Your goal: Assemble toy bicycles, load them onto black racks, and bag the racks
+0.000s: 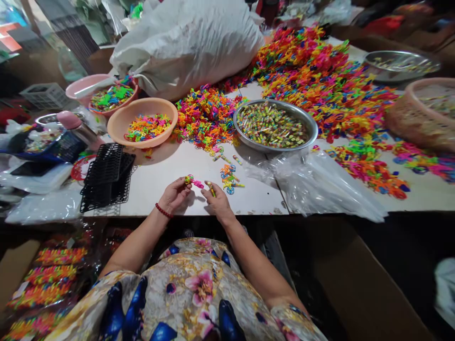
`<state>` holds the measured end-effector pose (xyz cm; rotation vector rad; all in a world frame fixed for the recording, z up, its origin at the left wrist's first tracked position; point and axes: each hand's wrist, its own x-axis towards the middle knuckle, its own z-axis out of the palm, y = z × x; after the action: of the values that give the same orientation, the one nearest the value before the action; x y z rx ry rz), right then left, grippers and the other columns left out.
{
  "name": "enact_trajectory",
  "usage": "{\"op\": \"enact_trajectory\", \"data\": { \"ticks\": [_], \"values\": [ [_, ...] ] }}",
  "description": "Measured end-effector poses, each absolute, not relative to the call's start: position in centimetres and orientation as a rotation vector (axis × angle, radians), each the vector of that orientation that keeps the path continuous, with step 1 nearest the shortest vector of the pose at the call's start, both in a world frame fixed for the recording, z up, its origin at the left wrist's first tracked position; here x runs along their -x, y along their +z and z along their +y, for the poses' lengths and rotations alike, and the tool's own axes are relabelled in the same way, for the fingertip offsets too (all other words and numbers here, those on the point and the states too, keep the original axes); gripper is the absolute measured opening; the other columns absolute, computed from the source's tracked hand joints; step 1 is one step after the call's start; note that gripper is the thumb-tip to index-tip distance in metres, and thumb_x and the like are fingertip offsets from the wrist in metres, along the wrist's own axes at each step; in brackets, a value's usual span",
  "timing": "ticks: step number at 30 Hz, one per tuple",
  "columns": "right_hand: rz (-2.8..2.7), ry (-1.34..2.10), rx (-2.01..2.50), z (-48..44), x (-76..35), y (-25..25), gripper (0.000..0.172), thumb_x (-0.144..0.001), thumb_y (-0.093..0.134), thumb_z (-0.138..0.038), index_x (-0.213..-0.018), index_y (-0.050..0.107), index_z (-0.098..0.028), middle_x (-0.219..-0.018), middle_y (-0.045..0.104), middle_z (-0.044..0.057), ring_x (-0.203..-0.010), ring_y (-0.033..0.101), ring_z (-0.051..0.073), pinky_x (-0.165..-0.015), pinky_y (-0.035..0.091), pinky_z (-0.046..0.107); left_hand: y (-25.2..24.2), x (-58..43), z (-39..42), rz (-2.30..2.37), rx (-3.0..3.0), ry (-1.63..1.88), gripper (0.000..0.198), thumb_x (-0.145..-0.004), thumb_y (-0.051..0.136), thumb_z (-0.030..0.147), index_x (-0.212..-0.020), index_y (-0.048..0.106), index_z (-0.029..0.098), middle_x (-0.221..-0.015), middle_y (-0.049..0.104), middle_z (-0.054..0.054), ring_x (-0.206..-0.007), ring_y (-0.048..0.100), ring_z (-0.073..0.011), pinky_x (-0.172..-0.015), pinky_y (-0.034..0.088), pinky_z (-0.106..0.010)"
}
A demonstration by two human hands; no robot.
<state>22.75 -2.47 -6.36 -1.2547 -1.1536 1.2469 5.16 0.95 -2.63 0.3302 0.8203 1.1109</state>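
My left hand (173,196), with a red bead bracelet on its wrist, pinches a small plastic toy piece. The pink part (197,183) of this piece points to the right, and a green-yellow part sits at the fingertips. Between the fingers of my right hand (218,202) is a short patterned yellow-green tube (212,189), slightly tilted. The two pieces are close together but seem apart. Just right of my hands lies a little group of coloured plastic pieces (229,177), blue, orange and yellow. A few loose tubes (237,160) lie behind them on the white table (259,201).
A metal bowl of tubes (314,135) and an orange basin of plastic pieces (115,113) stand behind my hands. Large heaps of colourful pieces (313,80) spread back right. Clear plastic bags (320,182) lie right, black mesh trays (103,175) left. A white sack (192,42) rests behind.
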Motion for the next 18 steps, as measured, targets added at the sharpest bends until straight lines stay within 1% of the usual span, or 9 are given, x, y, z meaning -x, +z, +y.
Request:
{"op": "enact_trajectory", "data": {
  "ticks": [1, 3, 5, 7, 10, 12, 14, 16, 18],
  "values": [
    [-1.189, 1.242, 1.263, -2.6, -22.7, -5.9, 0.051, -0.081, 0.068, -0.051, -0.118, 0.066, -0.017, -0.078, 0.065, -0.001, -0.068, 0.058, 0.014, -0.067, 0.05, 0.026, -2.6, -5.5, 0.5, 0.816, -0.335, 1.084, 0.001, -0.085, 0.066, 0.011, -0.084, 0.065, 0.01, -0.076, 0.067, -0.004, -0.061, 0.062, -0.0075, -0.056, 0.05, -0.016],
    [-1.365, 1.111, 1.314, -3.1, -22.6, -5.2, 0.039, -0.085, 0.064, -0.048, -0.11, 0.069, -0.018, -0.079, 0.068, 0.0, -0.068, 0.059, 0.014, -0.067, 0.049, 0.026, -2.4, -6.4, -0.4, 0.827, -0.336, 1.083, 0.009, -0.087, 0.068, 0.019, -0.088, 0.065, 0.011, -0.076, 0.068, -0.004, -0.063, 0.063, -0.0084, -0.06, 0.051, -0.017],
    [-1.59, 0.872, 1.372, -3.5, -22.6, -4.8, 0.029, -0.091, 0.058, -0.039, -0.108, 0.07, -0.019, -0.089, 0.072, 0.004, -0.075, 0.063, 0.016, -0.073, 0.05, 0.027, -2.3, -7.6, -1.5, 0.858, -0.337, 1.163, 0.025, -0.088, 0.07, 0.035, -0.096, 0.065, 0.012, -0.082, 0.07, -0.006, -0.07, 0.066, -0.0106, -0.068, 0.053, -0.021],
    [-1.801, 0.628, 1.432, -3.9, -22.5, -4.5, 0.029, -0.093, 0.053, -0.031, -0.114, 0.069, -0.018, -0.102, 0.074, 0.009, -0.085, 0.067, 0.02, -0.08, 0.05, 0.029, -2.2, -8.9, -2.5, 0.894, -0.377, 1.276, 0.039, -0.083, 0.073, 0.047, -0.102, 0.063, 0.014, -0.091, 0.072, -0.007, -0.078, 0.067, -0.0118, -0.074, 0.053, -0.023],
    [-2.017, 0.44, 1.493, -4.5, -21.9, -4.2, 0.033, -0.096, 0.049, -0.027, -0.121, 0.066, -0.014, -0.105, 0.073, 0.015, -0.092, 0.068, 0.024, -0.083, 0.051, 0.031, -2.4, -10.3, -3.4, 0.962, -0.438, 1.377, 0.043, -0.071, 0.085, 0.041, -0.097, 0.062, 0.015, -0.089, 0.071, -0.003, -0.077, 0.066, -0.01, -0.075, 0.051, -0.023],
    [-2.065, 0.461, 1.465, -4.9, -21.6, -4.0, 0.036, -0.098, 0.048, -0.03, -0.126, 0.063, -0.013, -0.105, 0.073, 0.016, -0.093, 0.068, 0.025, -0.084, 0.051, 0.033, -2.4, -10.5, -3.3, 1.016, -0.427, 1.378, 0.041, -0.068, 0.087, 0.036, -0.092, 0.061, 0.014, -0.08, 0.069, 0.0, -0.069, 0.063, -0.0083, -0.07, 0.049, -0.022],
    [-1.997, 0.577, 1.418, -5.3, -21.6, -3.6, 0.041, -0.099, 0.046, -0.037, -0.13, 0.059, -0.015, -0.105, 0.072, 0.014, -0.093, 0.067, 0.024, -0.083, 0.051, 0.032, -2.4, -10.1, -2.8, 1.059, -0.409, 1.362, 0.039, -0.068, 0.086, 0.035, -0.088, 0.06, 0.013, -0.072, 0.067, 0.001, -0.062, 0.06, -0.0073, -0.064, 0.047, -0.021],
    [-1.835, 0.747, 1.414, -5.5, -22.0, -3.3, 0.044, -0.1, 0.042, -0.043, -0.132, 0.056, -0.017, -0.096, 0.071, 0.009, -0.083, 0.067, 0.021, -0.077, 0.051, 0.031, -2.4, -9.5, -2.4, 1.072, -0.425, 1.342, 0.04, -0.067, 0.087, 0.034, -0.087, 0.059, 0.013, -0.068, 0.066, 0.001, -0.059, 0.06, -0.0076, -0.061, 0.047, -0.021],
    [-1.661, 0.911, 1.424, -5.4, -22.6, -3.1, 0.043, -0.099, 0.041, -0.047, -0.126, 0.058, -0.018, -0.084, 0.069, 0.004, -0.071, 0.063, 0.018, -0.07, 0.049, 0.028, -2.4, -9.1, -2.3, 1.072, -0.466, 1.324, 0.043, -0.067, 0.087, 0.037, -0.088, 0.057, 0.014, -0.066, 0.065, 0.001, -0.057, 0.06, -0.0084, -0.059, 0.048, -0.021]
  ]
}}
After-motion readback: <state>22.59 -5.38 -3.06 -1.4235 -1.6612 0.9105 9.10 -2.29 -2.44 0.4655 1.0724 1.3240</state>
